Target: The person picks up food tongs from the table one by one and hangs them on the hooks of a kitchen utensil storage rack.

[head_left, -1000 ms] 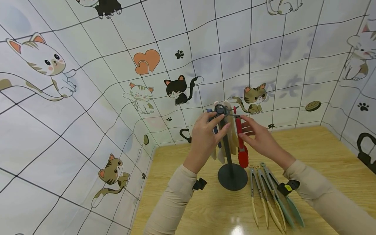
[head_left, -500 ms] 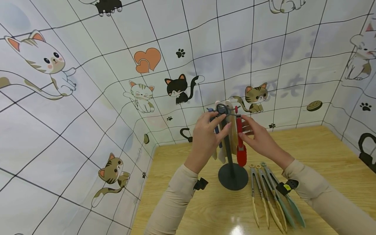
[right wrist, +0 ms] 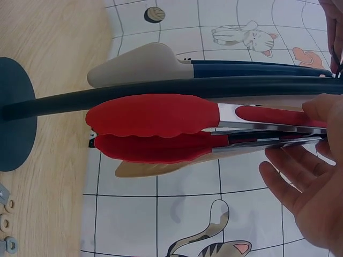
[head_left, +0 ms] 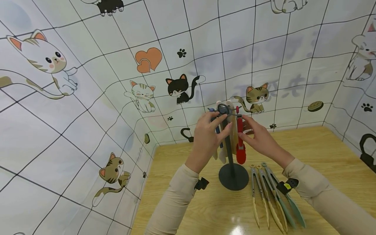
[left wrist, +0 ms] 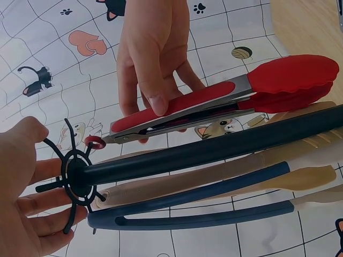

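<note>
Right of frame centre, right hand (head_left: 258, 135) pinching red tongs (head_left: 241, 154), left hand (head_left: 206, 137) loosely curling round hook stand (head_left: 233, 179); if left grip loosening, stand perhaps turning, tongs slipping.

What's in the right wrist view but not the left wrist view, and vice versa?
Right wrist only: the stand's round base.

Left wrist only: the red ring at the end of the red tongs, and the closed bend of the blue tongs.

Both: the right hand gripping the red tongs, the stand's black pole, and the cat-print backdrop.
</note>
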`<act>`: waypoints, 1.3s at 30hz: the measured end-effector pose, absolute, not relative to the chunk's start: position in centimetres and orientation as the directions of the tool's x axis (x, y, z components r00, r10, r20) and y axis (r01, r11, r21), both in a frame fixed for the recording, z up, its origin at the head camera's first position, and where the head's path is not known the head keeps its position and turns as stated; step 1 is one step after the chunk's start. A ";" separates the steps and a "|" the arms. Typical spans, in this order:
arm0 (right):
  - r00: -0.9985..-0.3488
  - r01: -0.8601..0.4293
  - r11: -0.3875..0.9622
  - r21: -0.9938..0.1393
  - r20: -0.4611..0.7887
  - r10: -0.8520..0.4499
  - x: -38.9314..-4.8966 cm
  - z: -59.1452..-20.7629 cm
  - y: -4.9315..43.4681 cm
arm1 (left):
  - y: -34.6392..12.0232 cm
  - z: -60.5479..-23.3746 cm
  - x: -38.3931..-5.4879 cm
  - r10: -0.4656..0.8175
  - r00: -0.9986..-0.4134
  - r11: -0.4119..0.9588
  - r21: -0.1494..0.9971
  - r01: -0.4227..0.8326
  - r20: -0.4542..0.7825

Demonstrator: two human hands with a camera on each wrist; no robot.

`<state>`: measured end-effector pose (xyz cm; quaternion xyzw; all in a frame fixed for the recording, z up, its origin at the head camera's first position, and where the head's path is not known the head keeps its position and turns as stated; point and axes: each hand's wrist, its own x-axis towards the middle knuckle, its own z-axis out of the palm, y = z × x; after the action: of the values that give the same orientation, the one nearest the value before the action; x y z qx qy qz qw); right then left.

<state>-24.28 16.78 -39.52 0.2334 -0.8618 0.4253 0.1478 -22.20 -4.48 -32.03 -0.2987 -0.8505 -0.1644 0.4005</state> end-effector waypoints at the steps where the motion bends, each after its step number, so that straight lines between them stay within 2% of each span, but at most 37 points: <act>1: -0.850 -0.525 0.531 -0.666 0.448 -0.278 -24.3 -39.5 16.8 | -4.5 -32.0 -22.2 0.377 -0.502 0.767 0.042 0.640 0.778; 11: -0.845 -0.532 0.539 -0.653 0.455 -0.283 -24.4 -39.4 16.7 | -4.5 -32.1 -22.2 0.376 -0.512 0.762 0.056 0.645 0.772; 22: -0.877 -0.479 0.571 -0.667 0.385 -0.287 -23.9 -40.1 18.3 | -4.5 -32.0 -22.2 0.371 -0.518 0.759 0.070 0.648 0.771; 30: -0.935 -0.355 0.593 -0.723 0.272 -0.228 -22.1 -45.1 22.5 | -4.5 -31.9 -22.4 0.362 -0.515 0.757 0.077 0.649 0.777; 34: -0.953 -0.302 0.666 -0.682 0.221 -0.205 -20.8 -49.1 24.0 | -4.5 -31.9 -22.3 0.371 -0.521 0.757 0.075 0.650 0.769; 39: -0.973 -0.219 0.782 -0.584 0.074 -0.218 -19.4 -53.7 25.4 | -4.4 -32.1 -22.3 0.372 -0.530 0.755 0.084 0.651 0.762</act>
<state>-19.40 25.41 -53.66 0.1157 -0.9438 0.3095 0.0013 -22.27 -4.44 -32.11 -0.2989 -0.8555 -0.1825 0.3814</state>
